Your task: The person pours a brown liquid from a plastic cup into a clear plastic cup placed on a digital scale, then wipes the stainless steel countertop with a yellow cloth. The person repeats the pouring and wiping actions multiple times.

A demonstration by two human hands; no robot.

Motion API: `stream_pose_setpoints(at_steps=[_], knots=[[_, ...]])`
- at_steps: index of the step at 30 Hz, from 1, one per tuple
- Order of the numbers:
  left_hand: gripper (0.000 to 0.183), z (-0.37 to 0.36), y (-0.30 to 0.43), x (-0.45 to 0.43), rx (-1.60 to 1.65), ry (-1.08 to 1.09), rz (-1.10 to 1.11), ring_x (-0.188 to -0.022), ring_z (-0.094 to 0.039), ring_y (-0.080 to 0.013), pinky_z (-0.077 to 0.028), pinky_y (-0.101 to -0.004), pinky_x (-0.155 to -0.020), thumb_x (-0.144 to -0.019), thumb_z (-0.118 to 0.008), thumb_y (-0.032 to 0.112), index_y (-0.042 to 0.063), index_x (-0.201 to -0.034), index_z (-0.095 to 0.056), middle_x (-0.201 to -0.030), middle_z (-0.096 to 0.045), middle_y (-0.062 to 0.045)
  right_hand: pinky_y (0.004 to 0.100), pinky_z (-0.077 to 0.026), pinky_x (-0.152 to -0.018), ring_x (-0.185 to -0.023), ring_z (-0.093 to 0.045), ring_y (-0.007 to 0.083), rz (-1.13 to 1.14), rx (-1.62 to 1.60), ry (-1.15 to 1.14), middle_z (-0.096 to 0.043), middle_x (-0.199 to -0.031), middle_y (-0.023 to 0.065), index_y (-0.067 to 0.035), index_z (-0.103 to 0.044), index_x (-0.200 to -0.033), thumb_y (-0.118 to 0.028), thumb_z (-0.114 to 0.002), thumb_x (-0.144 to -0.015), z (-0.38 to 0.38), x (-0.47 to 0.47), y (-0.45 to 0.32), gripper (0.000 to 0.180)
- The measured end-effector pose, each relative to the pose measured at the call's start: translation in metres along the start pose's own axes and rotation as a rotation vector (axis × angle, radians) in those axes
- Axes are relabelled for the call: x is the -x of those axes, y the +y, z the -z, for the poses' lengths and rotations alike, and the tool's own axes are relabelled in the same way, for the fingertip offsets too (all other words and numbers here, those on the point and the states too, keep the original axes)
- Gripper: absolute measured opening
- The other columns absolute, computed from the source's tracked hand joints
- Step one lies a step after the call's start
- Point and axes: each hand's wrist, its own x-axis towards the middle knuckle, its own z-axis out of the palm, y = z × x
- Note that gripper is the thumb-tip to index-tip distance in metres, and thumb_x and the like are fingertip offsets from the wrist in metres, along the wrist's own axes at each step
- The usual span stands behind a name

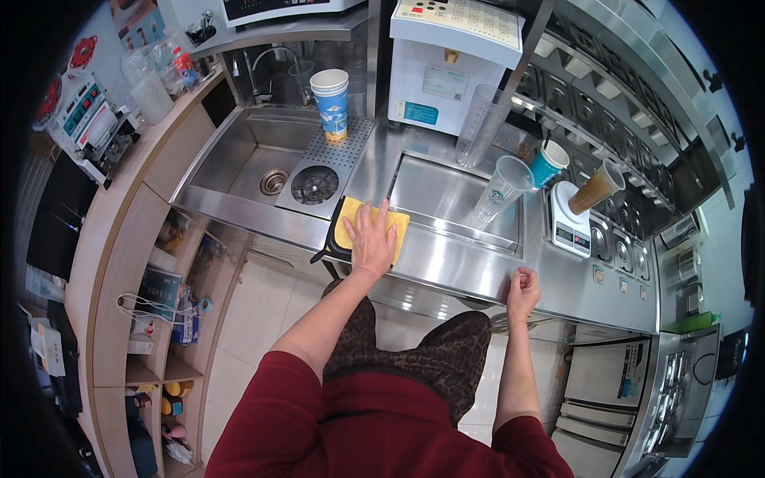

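Note:
My left hand (372,242) lies flat on a folded yellow cloth (399,230), its fingers spread across the top. A black edge with a loop shows along the cloth's left side, overhanging the front of the steel counter (442,254). At the counter's front edge my right hand (523,293) is loosely curled, and nothing shows in it. Behind the hands is a recessed steel tray (430,185). A clear plastic cup (503,185) stands at the tray's right side.
Left are a sink (239,161) and stacked paper cups (330,104). A white dispenser (445,83) stands behind a tall measuring jug (481,128). Rightward are a teal paper cup (545,167) and a kitchen scale (571,224) bearing a cup of brown contents (591,191).

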Motion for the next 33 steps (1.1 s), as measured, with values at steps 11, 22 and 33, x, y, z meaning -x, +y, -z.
stream_pose_setpoints(at_steps=[11, 22, 33], knots=[[0.060, -0.0004, -0.0026, -0.0022, -0.024, -0.018, -0.043, -0.141, -0.012, -0.0320, -0.008, -0.0485, -0.114, -0.094, -0.044, 0.028, 0.010, -0.146, -0.022, -0.151, -0.017, -0.015, 0.0268, -0.045, -0.054, -0.054, -0.053, 0.0108, 0.013, -0.011, 0.014, -0.058, -0.062, 0.0036, -0.005, -0.063, -0.090, -0.012, -0.063, -0.085, -0.0034, 0.0004, 0.0060, 0.008], [0.065, 0.0013, -0.0013, -0.0033, -0.038, -0.043, -0.049, -0.142, -0.012, -0.0293, -0.010, -0.0431, -0.115, -0.093, -0.045, 0.031, 0.001, -0.145, -0.019, -0.153, -0.014, -0.014, 0.0266, -0.044, -0.054, -0.054, -0.051, 0.0106, -0.024, -0.007, -0.001, -0.057, -0.062, 0.0035, -0.005, -0.063, -0.090, -0.012, -0.063, -0.086, -0.0028, 0.0008, 0.0035, 0.008], [0.070, 0.0003, 0.0013, -0.0048, -0.098, -0.108, -0.043, -0.143, -0.007, -0.0287, -0.007, -0.0419, -0.115, -0.094, -0.043, 0.036, 0.001, -0.146, -0.012, -0.154, -0.009, -0.014, 0.0270, -0.044, -0.054, -0.054, -0.051, 0.0107, -0.013, -0.003, 0.001, -0.056, -0.062, 0.0034, -0.006, -0.063, -0.090, -0.011, -0.063, -0.085, -0.0023, 0.0014, 0.0006, 0.008]])
